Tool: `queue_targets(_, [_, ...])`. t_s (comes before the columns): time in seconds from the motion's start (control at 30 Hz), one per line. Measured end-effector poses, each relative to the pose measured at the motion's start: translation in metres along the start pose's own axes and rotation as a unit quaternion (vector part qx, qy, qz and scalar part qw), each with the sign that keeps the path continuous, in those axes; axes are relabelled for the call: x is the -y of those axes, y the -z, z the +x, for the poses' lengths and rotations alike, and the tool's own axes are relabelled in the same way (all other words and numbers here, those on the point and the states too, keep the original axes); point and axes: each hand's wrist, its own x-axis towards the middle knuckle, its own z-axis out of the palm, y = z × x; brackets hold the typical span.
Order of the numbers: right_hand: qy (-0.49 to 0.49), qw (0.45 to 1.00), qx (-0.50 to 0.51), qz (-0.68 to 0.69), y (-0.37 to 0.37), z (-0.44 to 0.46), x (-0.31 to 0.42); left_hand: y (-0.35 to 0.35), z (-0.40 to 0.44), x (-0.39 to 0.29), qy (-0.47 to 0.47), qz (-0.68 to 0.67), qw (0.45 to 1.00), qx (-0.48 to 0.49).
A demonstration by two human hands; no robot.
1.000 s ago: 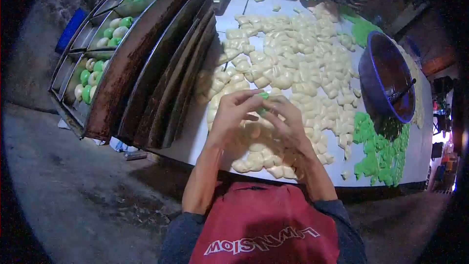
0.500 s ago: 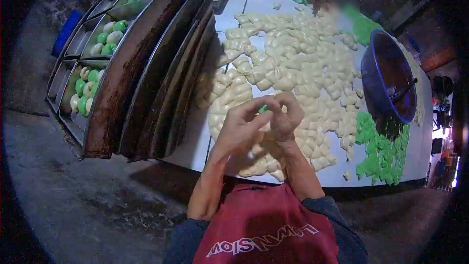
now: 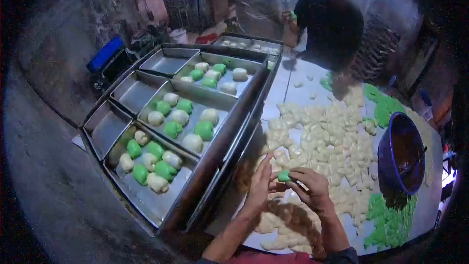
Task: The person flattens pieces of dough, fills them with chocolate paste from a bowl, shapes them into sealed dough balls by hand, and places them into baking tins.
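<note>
My right hand (image 3: 312,189) pinches a small piece of green dough (image 3: 284,176) between thumb and fingertips. Beside it, my left hand (image 3: 260,190) is held edge-on with its fingers stretched out, close against the dough's left side. Both hands are above a wide spread of pale cream dough pieces (image 3: 337,144) on the white table (image 3: 278,85). To the left, a stacked metal tray (image 3: 168,87) has compartments with rolled green and cream dough pieces in them.
A blue basin (image 3: 386,154) with dark brown contents stands at the right. Green dough pieces (image 3: 391,222) lie near the front right, more green dough (image 3: 386,105) further back. Another person (image 3: 327,29) stands across the table, holding something green. Tray edges rise beside my left arm.
My view has tilted up and turned left, bringing the tray compartments and the other person into sight. My hands have moved apart slightly, and the green dough is now plainly visible between them.
</note>
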Motion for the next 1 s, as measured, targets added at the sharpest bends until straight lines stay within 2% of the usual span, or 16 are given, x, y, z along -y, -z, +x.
queue_targets(0.07, [-0.050, 0.995, -0.028, 0.077, 0.014, 0.041, 0.009, 0.001, 0.009, -0.009, -0.053, 0.026, 0.998, -0.015])
queue_targets(0.13, [-0.128, 0.982, -0.097, 0.103, 0.018, 0.086, 0.017, 0.019, 0.026, -0.003, -0.023, 0.060, 0.998, 0.017])
queue_targets(0.17, [-0.111, 0.986, -0.115, 0.054, 0.019, 0.109, 0.021, 0.025, 0.026, -0.001, -0.006, 0.059, 0.997, 0.038])
queue_targets(0.23, [-0.080, 0.983, -0.143, 0.086, 0.020, 0.167, 0.043, 0.028, 0.022, 0.001, 0.022, 0.047, 0.997, 0.049])
queue_targets(0.27, [-0.005, 0.988, -0.133, 0.081, 0.016, 0.193, 0.041, 0.032, 0.023, 0.007, 0.023, 0.051, 0.996, 0.068])
queue_targets(0.3, [0.011, 0.991, -0.116, 0.071, 0.010, 0.217, 0.042, 0.033, 0.021, 0.013, 0.021, 0.060, 0.995, 0.078])
queue_targets(0.4, [-0.013, 0.998, 0.016, 0.054, -0.018, 0.271, 0.033, 0.025, 0.010, -0.009, 0.094, 0.128, 0.984, 0.076])
queue_targets(0.47, [0.041, 0.989, 0.120, -0.072, -0.042, 0.293, 0.010, 0.036, 0.011, 0.019, 0.096, 0.106, 0.987, 0.079])
queue_targets(0.53, [0.004, 0.955, 0.231, -0.189, -0.051, 0.303, 0.008, 0.041, 0.008, 0.026, 0.061, 0.110, 0.988, 0.089])
queue_targets(0.57, [-0.020, 0.947, 0.250, -0.199, -0.047, 0.306, 0.011, 0.044, 0.007, 0.032, 0.055, 0.090, 0.990, 0.088])
queue_targets(0.67, [0.035, 0.917, 0.193, -0.346, -0.049, 0.305, 0.009, 0.055, 0.009, 0.059, 0.059, 0.067, 0.992, 0.087])
queue_targets(0.7, [0.110, 0.923, 0.130, -0.344, -0.050, 0.304, 0.004, 0.054, 0.007, 0.057, 0.057, 0.067, 0.992, 0.089])
queue_targets(0.8, [0.185, 0.951, 0.156, -0.193, -0.061, 0.311, 0.001, 0.051, 0.000, 0.047, 0.088, 0.068, 0.990, 0.086])
queue_targets(0.83, [0.106, 0.922, 0.287, -0.238, -0.058, 0.317, 0.008, 0.050, -0.002, 0.050, 0.080, 0.062, 0.991, 0.087])
queue_targets(0.97, [0.095, 0.899, 0.357, -0.237, -0.053, 0.329, 0.005, 0.049, -0.010, 0.047, 0.088, 0.065, 0.990, 0.086])
queue_targets(1.0, [0.085, 0.913, 0.316, -0.245, -0.049, 0.329, 0.014, 0.051, -0.012, 0.047, 0.095, 0.068, 0.989, 0.087])
